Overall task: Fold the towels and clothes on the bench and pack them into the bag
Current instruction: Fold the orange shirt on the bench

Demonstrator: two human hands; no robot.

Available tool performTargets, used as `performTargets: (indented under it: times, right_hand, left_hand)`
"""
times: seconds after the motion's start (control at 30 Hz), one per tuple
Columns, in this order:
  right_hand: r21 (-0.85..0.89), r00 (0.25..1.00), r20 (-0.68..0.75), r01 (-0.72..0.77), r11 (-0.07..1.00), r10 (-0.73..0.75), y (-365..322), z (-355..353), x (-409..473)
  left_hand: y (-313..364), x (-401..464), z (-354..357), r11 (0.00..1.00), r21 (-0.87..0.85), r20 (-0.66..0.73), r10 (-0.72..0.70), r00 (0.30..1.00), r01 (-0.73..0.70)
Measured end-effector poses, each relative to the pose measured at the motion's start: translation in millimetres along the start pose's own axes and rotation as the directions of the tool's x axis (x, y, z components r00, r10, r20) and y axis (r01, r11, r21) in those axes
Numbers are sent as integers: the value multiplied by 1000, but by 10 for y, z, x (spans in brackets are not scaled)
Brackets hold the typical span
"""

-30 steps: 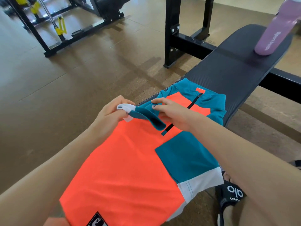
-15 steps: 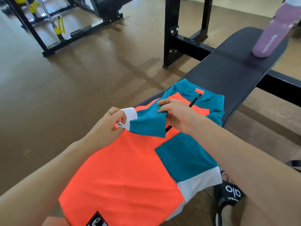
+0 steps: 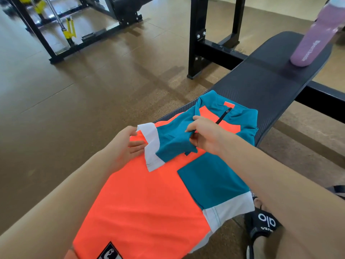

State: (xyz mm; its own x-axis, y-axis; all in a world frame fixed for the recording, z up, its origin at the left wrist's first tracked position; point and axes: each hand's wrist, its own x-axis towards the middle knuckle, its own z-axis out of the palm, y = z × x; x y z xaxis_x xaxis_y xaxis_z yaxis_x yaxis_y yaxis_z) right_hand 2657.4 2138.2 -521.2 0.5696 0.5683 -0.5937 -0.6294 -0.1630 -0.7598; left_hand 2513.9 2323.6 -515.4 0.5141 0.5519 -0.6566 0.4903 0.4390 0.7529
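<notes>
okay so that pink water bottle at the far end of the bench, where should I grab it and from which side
Judging by its pose, wrap a hand round the middle of the pink bottle, coming from the near side. It stands upright on the bench pad near the far end, its straight round body bare and nothing beside it; the cap is cut off by the frame.

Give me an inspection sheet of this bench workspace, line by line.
Surface: black padded bench, far end bare.
Job's things: orange, teal and white jersey lies flat on the bench; its sleeve is folded inward. No bag or towels seen.
Clutter: pink bottle on the far end.
Grips: right hand pinches the sleeve; left hand is open, fingers at the white cuff.
Cables: nothing seen.
Surroundings: brown gym floor, black rack frames, sandalled foot.
</notes>
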Motion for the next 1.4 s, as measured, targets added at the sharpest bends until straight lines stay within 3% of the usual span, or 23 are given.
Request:
performTargets:
  times: [0.1,0.27,0.33,0.43,0.53,0.63,0.8,0.9,1.07,1.27,1.4]
  right_hand:
    - [104,1000,23,-10,994,8,-8,-9,-9]
    - [150,1000,-10,-25,988,27,-26,26,-2]
    - [46,999,-46,-21,999,23,-19,13,28]
    - [-152,995,-102,-6,988,-10,10,-34,61]
    - [-165,994,-106,-10,986,-8,14,-30,81]
    - [-149,997,-78,-4,989,-8,23,-29,126]
    - [-509,993,-22,89,856,-116,70,-68,145]
    - [-566,984,-12,138,813,-175,17,-153,221]
    - [-535,947,-151,162,829,-283,-156,-281,404]
    - [-404,954,-151,178,897,-257,-255,-281,542]
    - [-171,958,-142,223,960,-248,-295,-307,624]
  left_hand:
    - [125,193,101,978,207,-115,62,991,-38]
    - [217,343,295,980,198,-26,29,999,-23]
    - [221,370,354,973,222,-19,66,998,-60]
    - [254,428,394,994,14,-124,105,987,-104]
    - [303,484,397,983,-137,-182,100,978,-126]
    - [273,522,392,992,-60,-138,99,985,-108]
    - [228,543,358,994,40,-27,102,994,-101]
    - [228,519,334,991,64,37,115,993,-117]
    - [266,446,321,992,30,128,116,985,-121]
    - [349,512,354,998,-21,115,63,991,-61]
    - [378,568,347,1000,14,189,17,982,-20]
